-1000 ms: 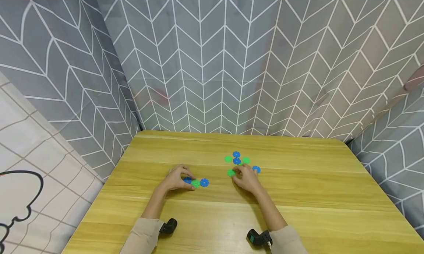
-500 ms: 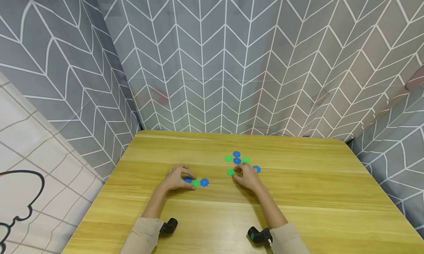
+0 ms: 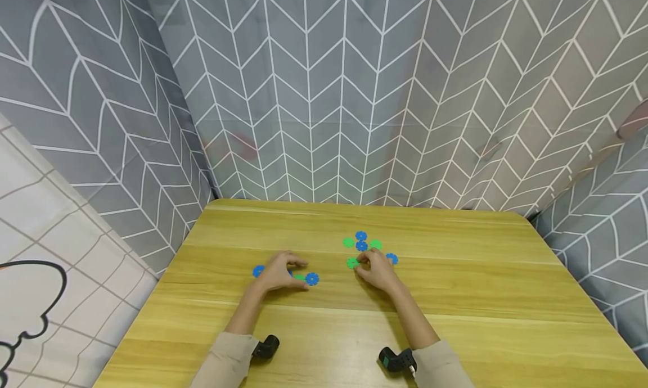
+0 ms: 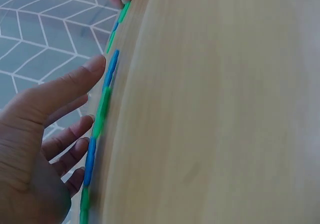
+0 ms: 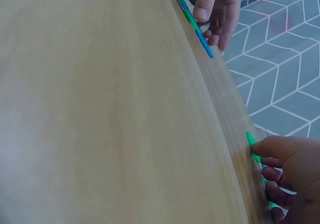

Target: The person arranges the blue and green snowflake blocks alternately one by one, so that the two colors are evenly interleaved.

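Note:
Over a row of flat snowflake discs, my left hand (image 3: 278, 273) spreads thumb and fingers with a gap between them. The row's right-end blue disc (image 3: 313, 279) lies just past the fingertips. A green disc (image 3: 300, 278) sits partly in that gap, and another blue disc (image 3: 259, 271) shows left of the hand. In the left wrist view the discs stand edge to edge, beginning with a blue disc (image 4: 111, 69); whether they are joined I cannot tell. My right hand (image 3: 377, 271) pinches a green disc (image 3: 351, 263) by its right edge, thumb against it in the right wrist view.
Behind the right hand lie two blue discs, the nearer blue disc (image 3: 361, 246) between a left green disc (image 3: 349, 242) and a right green disc (image 3: 376, 244). One more blue disc (image 3: 392, 258) is beside its knuckles. A curtain (image 3: 329, 95) hangs behind the wooden table (image 3: 481, 264).
My left hand has slid right along the row and its fingers have spread, uncovering the left-end blue disc. The right hand stays in place at its green disc.

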Demonstrator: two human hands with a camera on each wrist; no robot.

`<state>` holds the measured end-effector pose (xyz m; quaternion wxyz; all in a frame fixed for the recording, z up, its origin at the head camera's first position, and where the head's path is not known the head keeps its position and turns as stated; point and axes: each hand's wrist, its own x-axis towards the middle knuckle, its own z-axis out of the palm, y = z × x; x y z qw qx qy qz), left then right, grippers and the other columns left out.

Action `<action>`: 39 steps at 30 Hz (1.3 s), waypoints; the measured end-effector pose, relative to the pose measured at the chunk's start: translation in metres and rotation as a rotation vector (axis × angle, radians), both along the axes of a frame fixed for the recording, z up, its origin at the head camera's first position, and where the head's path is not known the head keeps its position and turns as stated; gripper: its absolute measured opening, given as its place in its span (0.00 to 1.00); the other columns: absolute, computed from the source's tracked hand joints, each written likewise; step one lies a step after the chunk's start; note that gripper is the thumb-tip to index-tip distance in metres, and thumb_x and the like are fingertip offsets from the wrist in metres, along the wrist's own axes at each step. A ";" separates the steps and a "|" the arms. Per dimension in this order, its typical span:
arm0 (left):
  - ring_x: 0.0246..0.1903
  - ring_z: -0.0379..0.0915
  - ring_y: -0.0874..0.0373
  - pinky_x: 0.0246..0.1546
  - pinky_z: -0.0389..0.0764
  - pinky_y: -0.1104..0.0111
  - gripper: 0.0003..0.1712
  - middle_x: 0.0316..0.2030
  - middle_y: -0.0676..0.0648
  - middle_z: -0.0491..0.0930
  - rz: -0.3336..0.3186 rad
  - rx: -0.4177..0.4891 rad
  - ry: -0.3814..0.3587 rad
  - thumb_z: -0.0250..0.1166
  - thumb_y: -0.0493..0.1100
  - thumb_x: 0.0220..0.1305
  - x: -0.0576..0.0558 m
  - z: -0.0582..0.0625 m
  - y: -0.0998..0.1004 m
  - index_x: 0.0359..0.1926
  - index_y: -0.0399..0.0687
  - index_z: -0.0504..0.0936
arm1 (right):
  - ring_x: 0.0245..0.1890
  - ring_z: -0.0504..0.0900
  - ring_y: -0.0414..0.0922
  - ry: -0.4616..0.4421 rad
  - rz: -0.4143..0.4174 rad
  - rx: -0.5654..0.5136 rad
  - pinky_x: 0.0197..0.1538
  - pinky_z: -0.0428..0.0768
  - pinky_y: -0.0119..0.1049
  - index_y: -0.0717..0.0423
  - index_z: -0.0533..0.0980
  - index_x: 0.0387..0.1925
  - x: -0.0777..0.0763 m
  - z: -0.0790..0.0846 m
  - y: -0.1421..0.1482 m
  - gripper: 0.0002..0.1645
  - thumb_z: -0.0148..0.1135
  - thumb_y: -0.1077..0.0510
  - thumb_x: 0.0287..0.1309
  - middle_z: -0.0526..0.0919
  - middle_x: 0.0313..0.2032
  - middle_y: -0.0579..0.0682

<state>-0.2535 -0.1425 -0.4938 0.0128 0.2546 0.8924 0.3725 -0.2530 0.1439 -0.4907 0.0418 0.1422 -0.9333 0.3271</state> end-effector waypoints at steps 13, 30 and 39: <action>0.48 0.70 0.46 0.50 0.69 0.46 0.26 0.44 0.46 0.78 -0.009 -0.015 -0.002 0.79 0.51 0.39 0.001 -0.002 0.015 0.41 0.47 0.86 | 0.39 0.76 0.48 0.014 -0.001 -0.003 0.44 0.68 0.52 0.59 0.80 0.36 0.002 0.000 0.000 0.10 0.67 0.60 0.51 0.78 0.35 0.50; 0.48 0.67 0.48 0.49 0.67 0.44 0.25 0.43 0.47 0.76 -0.016 -0.006 -0.045 0.81 0.51 0.35 0.002 -0.001 0.014 0.38 0.49 0.87 | 0.37 0.74 0.47 0.007 -0.013 -0.015 0.43 0.67 0.52 0.59 0.80 0.36 0.004 -0.002 0.000 0.10 0.68 0.60 0.51 0.77 0.36 0.50; 0.50 0.67 0.46 0.53 0.62 0.41 0.22 0.46 0.45 0.75 -0.022 -0.001 -0.070 0.79 0.48 0.38 0.003 0.000 0.013 0.39 0.48 0.87 | 0.38 0.75 0.48 0.018 -0.020 -0.037 0.45 0.66 0.54 0.59 0.80 0.35 0.003 -0.004 0.000 0.10 0.68 0.60 0.51 0.78 0.36 0.50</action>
